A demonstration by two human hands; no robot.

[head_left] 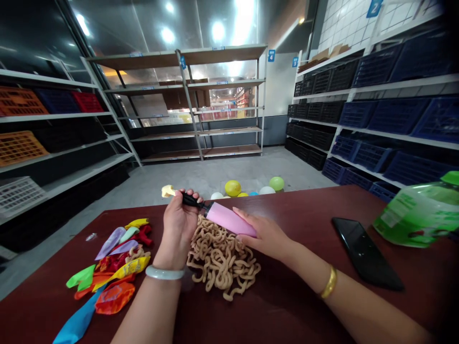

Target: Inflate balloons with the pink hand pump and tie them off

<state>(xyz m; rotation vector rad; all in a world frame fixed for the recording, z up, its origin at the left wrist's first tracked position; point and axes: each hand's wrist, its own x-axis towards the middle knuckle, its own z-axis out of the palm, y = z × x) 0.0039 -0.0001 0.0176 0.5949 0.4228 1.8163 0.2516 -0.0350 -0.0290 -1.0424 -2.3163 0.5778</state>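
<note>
A balloon pump with a pink barrel (pixel 229 219) and a black end (pixel 191 198) is held slantwise above the table. My left hand (pixel 179 224) is closed around the black end. A pale yellow limp balloon (pixel 168 191) sticks out beyond its thumb; how it sits on the pump is hidden by the fingers. The lower right end of the pink barrel is gripped by my right hand (pixel 263 234). Beneath the pump lies a heap of tan, curly long balloons (pixel 224 265). Several flat balloons in mixed colours (pixel 114 267) are spread left of my left forearm.
A black phone (pixel 366 251) and a green-and-clear jug (pixel 418 215) stand on the right of the dark red table (pixel 297 306). Inflated balloons (pixel 233 188) rest on the floor beyond the far edge. Shelves with crates (pixel 398 114) line the sides.
</note>
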